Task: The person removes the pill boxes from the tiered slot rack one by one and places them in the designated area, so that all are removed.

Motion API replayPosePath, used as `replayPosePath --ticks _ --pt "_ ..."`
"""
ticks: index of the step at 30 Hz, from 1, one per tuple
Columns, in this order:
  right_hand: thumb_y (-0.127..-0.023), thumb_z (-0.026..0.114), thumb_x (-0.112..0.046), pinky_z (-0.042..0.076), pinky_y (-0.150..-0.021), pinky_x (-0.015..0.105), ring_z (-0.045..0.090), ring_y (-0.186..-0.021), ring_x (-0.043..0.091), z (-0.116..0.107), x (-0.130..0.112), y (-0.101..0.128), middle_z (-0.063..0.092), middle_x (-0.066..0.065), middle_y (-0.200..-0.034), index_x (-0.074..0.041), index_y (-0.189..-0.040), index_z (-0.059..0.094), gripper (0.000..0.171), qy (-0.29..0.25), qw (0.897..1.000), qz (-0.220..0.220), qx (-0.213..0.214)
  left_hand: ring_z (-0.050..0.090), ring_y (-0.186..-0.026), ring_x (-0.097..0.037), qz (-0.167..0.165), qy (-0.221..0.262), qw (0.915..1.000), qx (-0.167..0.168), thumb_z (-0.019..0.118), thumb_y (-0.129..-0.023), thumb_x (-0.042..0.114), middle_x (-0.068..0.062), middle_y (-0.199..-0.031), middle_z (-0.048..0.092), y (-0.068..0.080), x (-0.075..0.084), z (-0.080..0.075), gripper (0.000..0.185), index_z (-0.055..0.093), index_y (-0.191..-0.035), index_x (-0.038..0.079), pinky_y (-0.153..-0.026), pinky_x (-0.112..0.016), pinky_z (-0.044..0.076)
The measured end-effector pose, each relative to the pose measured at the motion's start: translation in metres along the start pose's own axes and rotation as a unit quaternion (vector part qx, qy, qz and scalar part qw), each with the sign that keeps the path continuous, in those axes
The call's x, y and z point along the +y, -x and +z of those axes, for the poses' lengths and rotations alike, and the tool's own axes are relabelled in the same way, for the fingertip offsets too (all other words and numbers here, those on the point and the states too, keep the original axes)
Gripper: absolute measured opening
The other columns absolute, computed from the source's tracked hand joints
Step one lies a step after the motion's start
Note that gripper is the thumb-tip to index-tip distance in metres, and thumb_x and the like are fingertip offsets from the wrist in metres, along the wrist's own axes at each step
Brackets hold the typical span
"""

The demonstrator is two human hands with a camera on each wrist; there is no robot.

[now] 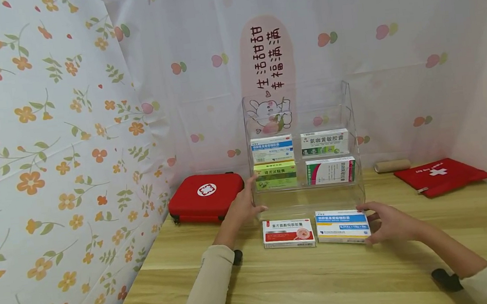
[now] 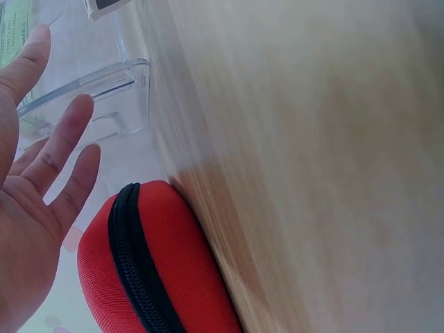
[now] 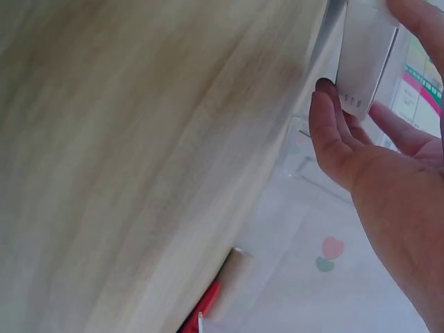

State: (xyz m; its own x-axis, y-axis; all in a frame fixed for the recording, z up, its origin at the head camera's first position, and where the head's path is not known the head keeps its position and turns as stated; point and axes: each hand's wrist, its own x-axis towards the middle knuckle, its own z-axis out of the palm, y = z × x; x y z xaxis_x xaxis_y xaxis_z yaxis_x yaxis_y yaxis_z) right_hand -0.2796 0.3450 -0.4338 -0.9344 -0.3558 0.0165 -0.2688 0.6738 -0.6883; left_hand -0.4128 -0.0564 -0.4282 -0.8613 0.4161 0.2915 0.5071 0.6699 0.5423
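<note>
Clear acrylic makes up the tiered rack (image 1: pixel 350 112) in front of you, and your left hand (image 1: pixel 242 206) rests against its left front corner with the fingers straight and spread, holding nothing. Your right hand (image 1: pixel 387 224) has thumb and fingers curled round the right end of the blue-striped medicine box (image 1: pixel 342 225), which lies flat on the wooden table (image 1: pixel 326 281) just before the rack. Right beside that box, on its left, lies a red-and-white box (image 1: pixel 288 233). Four more boxes stand on the rack's shelves: a blue one (image 1: pixel 271 149) and a green-and-white one (image 1: pixel 324 142) above, a green one (image 1: pixel 275 175) and a pink-striped one (image 1: pixel 330 170) below. Left of the rack sits a red first-aid case (image 1: pixel 206 197), close to your left wrist. Well off to the right lie a flat red pouch (image 1: pixel 441 176) and a brown roll (image 1: pixel 392 165)
</note>
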Motion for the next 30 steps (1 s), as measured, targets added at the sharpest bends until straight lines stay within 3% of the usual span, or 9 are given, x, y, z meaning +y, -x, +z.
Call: replayPosePath --ticks 10,15,23,30 --pt "-0.066 0.092 -0.029 0.052 -0.091 0.052 0.054 -0.118 0.049 0.0005 0.0023 -0.0018 0.048 0.029 -0.137 0.007 -0.14 0.043 0.095 0.005 1.0 0.016 -0.01 0.058 -0.078 -0.022 0.014 -0.005 0.9999 0.0 0.085 -0.08 0.024 -0.018 -0.108 0.062 -0.0005 -0.0008 0.0002 0.105 0.011 -0.154 0.029 -0.077 -0.041 0.052" --pt "-0.068 0.092 -0.025 0.053 -0.09 0.05 0.057 -0.115 0.046 0.0001 0.0004 -0.0024 0.05 0.029 -0.135 0.008 -0.138 0.044 0.091 0.01 1.0 0.009 -0.021 0.059 -0.086 -0.023 0.022 -0.01 0.9997 0.0 0.083 -0.082 0.027 -0.02 -0.114 0.062 0.0002 0.0004 -0.0013 0.101 0.011 -0.153 0.028 -0.082 -0.044 0.053" --pt "-0.068 0.091 -0.021 0.052 -0.091 0.053 0.057 -0.115 0.045 0.0003 0.0001 -0.0045 0.051 0.028 -0.134 0.008 -0.138 0.045 0.088 0.002 0.999 0.008 -0.035 0.059 -0.074 -0.019 0.039 -0.01 0.9992 0.0 0.076 -0.088 0.033 -0.008 -0.085 0.059 0.0017 -0.0025 -0.0027 0.09 0.013 -0.152 0.029 -0.072 -0.038 0.052" --pt "-0.069 0.091 -0.025 0.051 -0.092 0.053 0.056 -0.117 0.046 -0.0014 0.0037 -0.0081 0.051 0.028 -0.135 0.007 -0.139 0.045 0.089 0.011 0.999 0.011 -0.045 0.058 -0.067 -0.018 0.044 -0.002 0.999 0.002 0.073 -0.091 0.03 -0.003 -0.074 0.053 0.0009 -0.0035 -0.0021 0.084 0.014 -0.152 0.027 -0.068 -0.036 0.049"
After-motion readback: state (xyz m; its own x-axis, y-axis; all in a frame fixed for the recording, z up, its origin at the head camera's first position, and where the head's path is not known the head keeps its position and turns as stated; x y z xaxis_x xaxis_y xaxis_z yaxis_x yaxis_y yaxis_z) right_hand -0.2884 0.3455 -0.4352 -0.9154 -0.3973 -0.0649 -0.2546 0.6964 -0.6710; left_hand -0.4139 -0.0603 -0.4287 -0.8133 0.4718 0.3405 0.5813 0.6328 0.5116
